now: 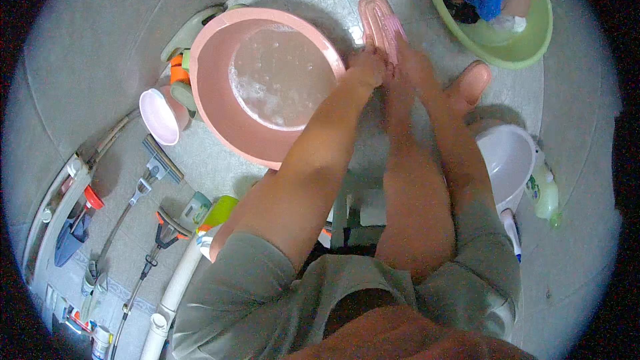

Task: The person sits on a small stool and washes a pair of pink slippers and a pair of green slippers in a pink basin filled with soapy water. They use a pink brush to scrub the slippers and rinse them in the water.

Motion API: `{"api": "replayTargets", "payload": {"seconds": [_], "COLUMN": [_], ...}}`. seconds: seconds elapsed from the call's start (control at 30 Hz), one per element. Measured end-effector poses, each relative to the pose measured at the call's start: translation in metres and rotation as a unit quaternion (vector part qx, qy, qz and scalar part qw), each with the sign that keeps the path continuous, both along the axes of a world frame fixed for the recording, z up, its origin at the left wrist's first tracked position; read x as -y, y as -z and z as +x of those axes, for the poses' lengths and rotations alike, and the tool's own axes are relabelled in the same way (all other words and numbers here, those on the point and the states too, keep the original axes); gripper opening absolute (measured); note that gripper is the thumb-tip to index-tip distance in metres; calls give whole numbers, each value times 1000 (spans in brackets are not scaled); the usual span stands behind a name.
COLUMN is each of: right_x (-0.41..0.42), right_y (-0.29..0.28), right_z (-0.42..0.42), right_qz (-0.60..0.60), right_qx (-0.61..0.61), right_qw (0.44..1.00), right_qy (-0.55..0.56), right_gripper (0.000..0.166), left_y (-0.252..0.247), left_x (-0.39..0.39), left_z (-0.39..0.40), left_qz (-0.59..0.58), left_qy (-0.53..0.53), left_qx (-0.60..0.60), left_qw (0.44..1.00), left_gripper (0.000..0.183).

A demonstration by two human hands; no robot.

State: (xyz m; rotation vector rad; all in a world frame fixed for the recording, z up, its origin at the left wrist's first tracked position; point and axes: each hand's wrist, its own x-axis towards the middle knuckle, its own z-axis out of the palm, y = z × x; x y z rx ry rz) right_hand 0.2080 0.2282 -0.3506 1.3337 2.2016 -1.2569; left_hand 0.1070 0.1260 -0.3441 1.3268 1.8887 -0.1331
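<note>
Both my arms reach down to a pink slipper [376,15] with a ridged sole on the tiled floor. My left hand [368,65] is at the slipper's near end, its fingers bunched. My right hand [406,52] lies along the slipper's right side, where something pinkish shows against the ridges. One of my lower legs ends between the two hands, and the foot is hard to make out. Whether either hand grips the slipper cannot be told. To the left stands a big pink basin [215,110] with cloudy, foamy water. Another pink slipper [472,82] is at the right, near my right forearm.
A green basin [537,35] holds water and blue and dark cloth. A white scoop [507,160] and a bottle of pale green liquid [545,192] are at the right. At left are a small pink bowl [161,117], a squeegee-like mop [162,160] and white pipes [172,285].
</note>
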Motion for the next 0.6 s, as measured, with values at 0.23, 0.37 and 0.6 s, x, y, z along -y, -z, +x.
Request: {"api": "replayTargets", "payload": {"seconds": [0.23, 0.37, 0.6], "right_x": [-41, -8, -29], "right_y": [-81, -25, -48], "right_z": [-80, -20, -56], "right_qz": [-185, -32, -148], "right_qx": [77, -180, -22], "right_qw": [978, 982, 983], "right_qy": [59, 48, 103], "right_gripper": [50, 64, 61], "left_y": [-20, -18, -34], "left_x": [-4, -9, -18], "left_z": [10, 1, 4], "left_qz": [-77, -76, -85], "left_qy": [-8, -7, -43], "left_qx": [-28, 46, 26], "left_qw": [997, 996, 995], "left_gripper": [42, 47, 59]}}
